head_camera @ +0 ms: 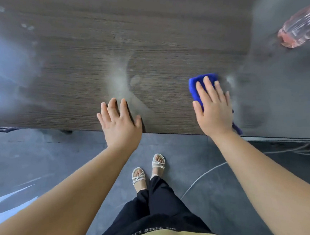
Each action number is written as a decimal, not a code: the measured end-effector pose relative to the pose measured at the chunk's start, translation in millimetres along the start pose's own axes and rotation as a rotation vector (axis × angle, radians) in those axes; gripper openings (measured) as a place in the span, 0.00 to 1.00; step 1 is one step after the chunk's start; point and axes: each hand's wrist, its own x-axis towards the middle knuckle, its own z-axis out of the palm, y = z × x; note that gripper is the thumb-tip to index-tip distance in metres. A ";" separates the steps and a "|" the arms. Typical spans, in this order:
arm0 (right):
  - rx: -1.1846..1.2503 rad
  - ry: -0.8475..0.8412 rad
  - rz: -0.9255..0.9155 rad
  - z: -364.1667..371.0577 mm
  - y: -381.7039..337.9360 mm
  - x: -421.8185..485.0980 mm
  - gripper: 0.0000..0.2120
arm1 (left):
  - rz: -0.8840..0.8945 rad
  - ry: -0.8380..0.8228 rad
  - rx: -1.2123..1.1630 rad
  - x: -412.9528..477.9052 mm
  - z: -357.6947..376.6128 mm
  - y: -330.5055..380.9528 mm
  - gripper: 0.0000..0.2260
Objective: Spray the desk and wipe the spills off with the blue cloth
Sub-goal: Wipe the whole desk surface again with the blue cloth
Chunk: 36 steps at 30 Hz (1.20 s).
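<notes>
At the bench [144, 34] edge, her right hand [213, 109] presses the blue cloth [196, 86] flat for wiping; her left hand [120, 122], fingers spread, braces; the spray bottle [299, 30] waits aside.

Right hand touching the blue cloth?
Touching. Head view: the right hand lies flat on the blue cloth, fingers spread over it, pressing it onto the desk.

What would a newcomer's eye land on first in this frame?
The bright blue cloth stands out, pressed flat under the right hand near the front edge of the dark wood desk. To its left, the left hand rests open on the desk, beside a pale smear. A pink spray bottle sits at the far right.
</notes>
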 end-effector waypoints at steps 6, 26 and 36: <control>0.001 0.009 0.101 6.2 -34.1 -25.2 0.26 | 0.262 -0.055 0.050 -32.7 23.9 24.4 0.27; -0.201 -0.303 -0.560 -36.1 136.8 -41.8 0.42 | 0.449 -0.180 0.442 -46.2 50.1 59.4 0.36; -0.176 -0.289 -0.545 -43.2 195.3 -50.2 0.47 | 0.434 -0.201 0.550 -46.8 56.8 60.1 0.39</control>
